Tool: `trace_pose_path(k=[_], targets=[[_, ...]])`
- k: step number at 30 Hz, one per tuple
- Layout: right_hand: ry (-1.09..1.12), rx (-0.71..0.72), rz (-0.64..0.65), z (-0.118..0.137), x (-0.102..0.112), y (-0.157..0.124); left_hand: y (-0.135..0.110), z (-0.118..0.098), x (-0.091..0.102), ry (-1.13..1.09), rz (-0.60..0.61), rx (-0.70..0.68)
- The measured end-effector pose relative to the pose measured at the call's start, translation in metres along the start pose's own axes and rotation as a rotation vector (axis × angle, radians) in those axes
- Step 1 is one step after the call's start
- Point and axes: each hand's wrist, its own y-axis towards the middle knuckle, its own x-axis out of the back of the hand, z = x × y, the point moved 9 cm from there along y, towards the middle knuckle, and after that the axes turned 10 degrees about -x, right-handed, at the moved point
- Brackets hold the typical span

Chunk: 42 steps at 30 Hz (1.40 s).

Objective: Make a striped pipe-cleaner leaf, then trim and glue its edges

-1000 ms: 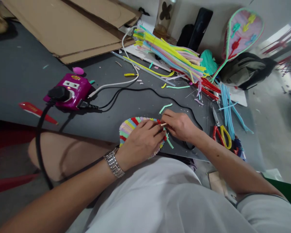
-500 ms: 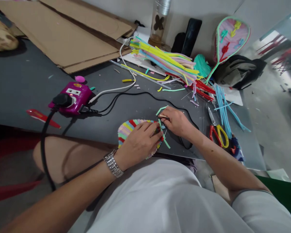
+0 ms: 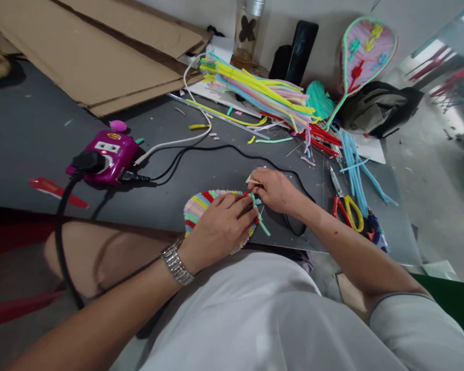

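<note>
**Position.** The pad [image 3: 198, 206], a flat oval of striped chenille stems, lies at the near edge of the surface [image 3: 31, 149], directly in front of the person.

**Hands.**
- The left hand [image 3: 220, 226] rests flat on the right part of the pad with its fingers extended. It presses down and grips nothing.
- The right hand [image 3: 278, 190] is closed in a pinch on the upper end of a green stem [image 3: 263, 225]. The stem runs down across the pad's right edge, and its free end projects past the left fingertips.

**Handling (judged).**
- The pad is light, soft-faced and flexible. It would probably shift under a pull unless it is held flat.
- The stem is light and fuzzy and appears to have a bendable core, so it is likely to kink if forced. Take hold close to the point being worked, not at the far end.
- The cut ends may be sharp.

**Count.**

| Thing | Number |
|---|---|
| Pad | one |
| Stem in hand | one |
| Scissors [image 3: 346, 206], right of the right hand | one pair |
| Purple socket block [image 3: 108, 154], well to the left | one |
| Finished fan [image 3: 365, 51], at the back | one |
| Bundle [image 3: 259, 93] of loose stems | too many to count |
| Short offcuts on the surface | several |
</note>
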Motion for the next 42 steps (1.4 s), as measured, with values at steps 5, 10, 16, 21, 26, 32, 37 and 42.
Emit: trace_pose_path(k=[5,10,16,21,26,32,37,42], targets=[[-0.011,0.015,0.002,0.003,-0.003,-0.002,0.0,0.001,0.0,0.001,-0.003,0.004],[0.05,0.029,0.003,0.002,-0.005,-0.002,0.001,0.0,0.002,0.011,-0.01,0.003],[0.034,0.022,-0.012,0.004,0.002,-0.006,0.001,-0.001,0.002,0.007,0.015,0.01],[-0.143,0.002,-0.041,0.01,0.006,-0.013,0.001,0.0,0.003,-0.01,-0.015,0.018],[-0.152,-0.055,-0.064,0.007,0.005,-0.014,0.001,0.0,0.003,-0.014,-0.027,0.015],[-0.036,-0.017,-0.055,0.006,0.004,-0.014,0.001,0.0,0.003,-0.01,-0.017,0.016],[0.029,0.051,-0.085,0.004,0.002,-0.017,0.002,0.0,0.005,0.001,-0.01,0.015],[0.065,0.089,-0.159,0.002,0.002,-0.019,0.002,-0.001,0.005,0.005,-0.011,0.018]])
